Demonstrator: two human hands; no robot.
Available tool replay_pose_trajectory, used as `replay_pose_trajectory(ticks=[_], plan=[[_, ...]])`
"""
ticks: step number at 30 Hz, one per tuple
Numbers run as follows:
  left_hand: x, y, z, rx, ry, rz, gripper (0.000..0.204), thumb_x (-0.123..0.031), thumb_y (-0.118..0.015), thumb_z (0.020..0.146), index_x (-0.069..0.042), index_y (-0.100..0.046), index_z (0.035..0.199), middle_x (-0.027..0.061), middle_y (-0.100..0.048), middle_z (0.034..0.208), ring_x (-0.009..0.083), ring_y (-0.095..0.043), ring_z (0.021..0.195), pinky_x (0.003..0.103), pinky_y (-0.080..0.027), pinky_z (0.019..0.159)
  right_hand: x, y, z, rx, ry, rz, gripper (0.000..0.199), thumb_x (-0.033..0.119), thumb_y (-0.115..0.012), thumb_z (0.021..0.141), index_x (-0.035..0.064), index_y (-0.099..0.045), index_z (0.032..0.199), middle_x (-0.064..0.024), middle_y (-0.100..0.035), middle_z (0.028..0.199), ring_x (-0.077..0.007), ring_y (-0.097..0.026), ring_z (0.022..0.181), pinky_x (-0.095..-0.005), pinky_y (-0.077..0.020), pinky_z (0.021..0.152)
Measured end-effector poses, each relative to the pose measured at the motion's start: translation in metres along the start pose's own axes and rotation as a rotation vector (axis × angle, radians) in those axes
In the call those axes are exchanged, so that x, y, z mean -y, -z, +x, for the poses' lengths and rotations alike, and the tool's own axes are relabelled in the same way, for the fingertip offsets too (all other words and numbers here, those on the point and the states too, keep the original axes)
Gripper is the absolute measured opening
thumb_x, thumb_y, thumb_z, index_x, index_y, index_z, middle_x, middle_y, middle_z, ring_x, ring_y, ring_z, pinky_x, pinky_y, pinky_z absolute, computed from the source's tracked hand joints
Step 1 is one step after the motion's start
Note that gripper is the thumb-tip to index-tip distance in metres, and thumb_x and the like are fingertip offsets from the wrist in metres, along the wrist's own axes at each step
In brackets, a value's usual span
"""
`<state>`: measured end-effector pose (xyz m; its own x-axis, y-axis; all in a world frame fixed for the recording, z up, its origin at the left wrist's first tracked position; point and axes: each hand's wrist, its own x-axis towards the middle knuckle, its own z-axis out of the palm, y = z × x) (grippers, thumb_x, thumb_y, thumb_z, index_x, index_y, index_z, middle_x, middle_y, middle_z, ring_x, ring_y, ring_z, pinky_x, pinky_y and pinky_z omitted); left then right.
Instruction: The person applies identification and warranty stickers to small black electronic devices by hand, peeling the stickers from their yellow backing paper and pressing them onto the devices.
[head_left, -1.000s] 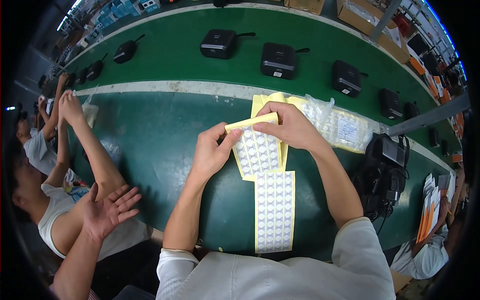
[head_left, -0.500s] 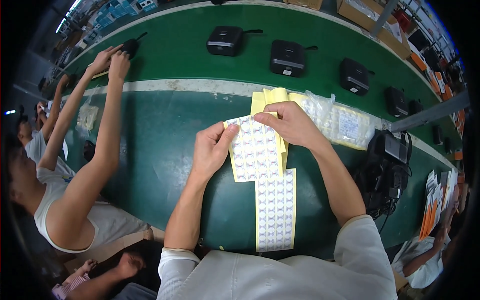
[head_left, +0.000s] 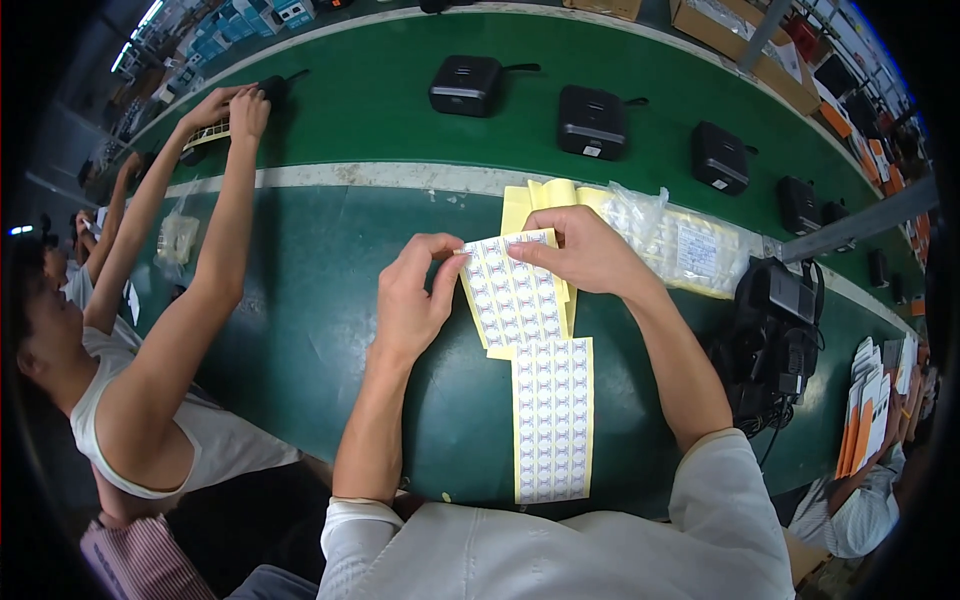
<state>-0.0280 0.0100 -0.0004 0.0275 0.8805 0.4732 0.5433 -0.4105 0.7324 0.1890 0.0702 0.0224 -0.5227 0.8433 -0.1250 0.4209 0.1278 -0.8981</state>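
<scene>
The left hand (head_left: 410, 300) pinches the upper left corner of a yellow-backed sheet of small white printed stickers (head_left: 512, 295), thumb and forefinger pressed together on its edge, the other fingers curled loosely behind. The right hand (head_left: 585, 250) grips the same sheet at its top right, thumb under and fingers (head_left: 530, 250) folded over the upper edge, so the sheet hangs tilted between both sets of fingers just above the dark green surface (head_left: 320, 290). Directly below the fingers, nearer the person, a second long sticker sheet on yellow backing (head_left: 552, 420) lies flat on the surface, its top edge tucked under the held sheet. Just beyond the right fingers lie loose plain yellow backing papers (head_left: 530, 198), and to their right a crinkled clear plastic bag with a white label (head_left: 680, 245). Farther beyond the fingers, past a pale strip, a row of black boxy devices (head_left: 592, 122) sits on a brighter green belt (head_left: 400, 60). Well to the left of the left fingers, a co-worker's bare arm (head_left: 215, 230) stretches up toward the belt, its hand touching a small flat object there. To the right of the right fingers stands a black machine with cables (head_left: 775, 335).
</scene>
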Motion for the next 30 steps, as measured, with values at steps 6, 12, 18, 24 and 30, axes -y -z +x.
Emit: replay_pose_trajectory(ticks=[6, 12, 18, 24, 30], plan=[[0.002, 0.008, 0.007, 0.031, -0.169, 0.122, 0.016, 0.002, -0.070, 0.079, -0.001, -0.059, 0.090, 0.0120, -0.061, 0.090, 0.0295, -0.062, 0.078, 0.036, -0.050, 0.066, 0.001, -0.003, 0.001, -0.017, -0.040, -0.098, 0.034, 0.034, -0.066, 0.087, 0.0001, -0.069, 0.087, -0.0133, -0.065, 0.068, -0.0236, -0.061, 0.060, -0.0350, -0.0452, 0.058], [0.017, 0.018, 0.009, 0.040, 0.192, -0.286, 0.005, -0.003, -0.063, 0.090, 0.001, -0.059, 0.091, 0.0044, -0.059, 0.087, 0.0141, -0.060, 0.078, 0.027, -0.049, 0.063, 0.006, -0.014, -0.011, -0.013, 0.030, -0.392, 0.031, 0.031, -0.068, 0.085, 0.0011, -0.070, 0.091, -0.0153, -0.065, 0.084, -0.0297, -0.064, 0.079, -0.0381, -0.0491, 0.071], [0.022, 0.020, 0.035, 0.054, 0.520, -0.604, 0.012, -0.012, -0.056, 0.097, -0.001, -0.057, 0.093, 0.0044, -0.059, 0.079, 0.0104, -0.058, 0.067, 0.024, -0.049, 0.058, 0.035, -0.017, -0.024, -0.238, 0.173, -0.674, 0.027, 0.022, -0.069, 0.083, 0.0018, -0.068, 0.102, -0.0147, -0.058, 0.091, -0.0295, -0.063, 0.092, -0.0383, -0.0510, 0.079], [0.038, 0.004, 0.073, 0.002, 0.578, -0.729, 0.012, -0.014, -0.053, 0.097, -0.003, -0.055, 0.093, 0.0055, -0.058, 0.084, 0.0136, -0.059, 0.070, 0.027, -0.049, 0.057, 0.033, 0.050, 0.069, -0.442, 0.203, -0.529, 0.023, 0.016, -0.065, 0.085, 0.0044, -0.064, 0.105, -0.0130, -0.059, 0.101, -0.0312, -0.062, 0.095, -0.0389, -0.0501, 0.081], [0.053, -0.031, 0.112, 0.014, 0.618, -0.737, 0.011, -0.013, -0.053, 0.097, -0.003, -0.055, 0.096, 0.0058, -0.058, 0.084, 0.0137, -0.059, 0.068, 0.027, -0.049, 0.056, -0.024, 0.085, 0.165, -0.235, 0.090, -0.667, 0.079, 0.036, -0.075, 0.078, 0.0101, -0.040, 0.144, -0.0200, -0.033, 0.151, -0.0344, -0.037, 0.137, -0.0376, -0.0338, 0.111]])
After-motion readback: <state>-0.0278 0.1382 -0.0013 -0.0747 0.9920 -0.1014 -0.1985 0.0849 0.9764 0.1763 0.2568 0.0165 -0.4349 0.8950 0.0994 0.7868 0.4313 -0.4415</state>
